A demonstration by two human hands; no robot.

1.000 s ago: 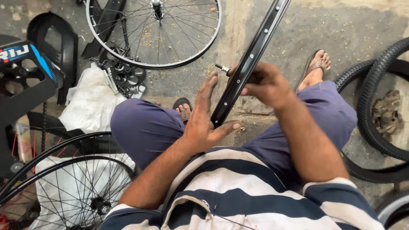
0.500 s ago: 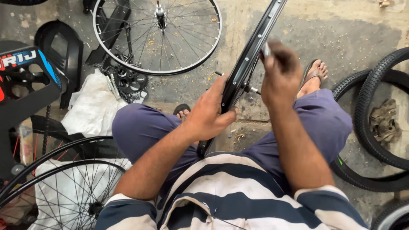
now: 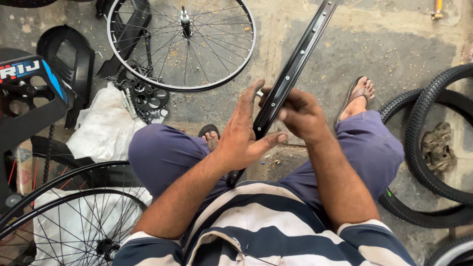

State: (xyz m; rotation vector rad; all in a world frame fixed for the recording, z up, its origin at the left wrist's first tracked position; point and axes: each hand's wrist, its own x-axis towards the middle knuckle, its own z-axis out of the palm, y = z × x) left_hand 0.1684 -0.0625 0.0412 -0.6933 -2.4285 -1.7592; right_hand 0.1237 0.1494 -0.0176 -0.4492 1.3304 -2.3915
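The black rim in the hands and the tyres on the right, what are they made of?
The rim looks like metal with a glossy black finish: it is thin and stiff, catches light along its edge, and has a row of small holes. The tyres look like matt black rubber, with knobbly tread blocks and a dull, dusty surface.

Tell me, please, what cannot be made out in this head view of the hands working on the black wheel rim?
- Black rim: its top runs off the upper edge; its lower end is hidden behind the left hand and the striped shirt.
- Small silver part at the rim: too small and mostly covered by the right hand to identify.
- Right hand's fingertips: hidden behind the rim.
- Tyres: cut off by the right edge.
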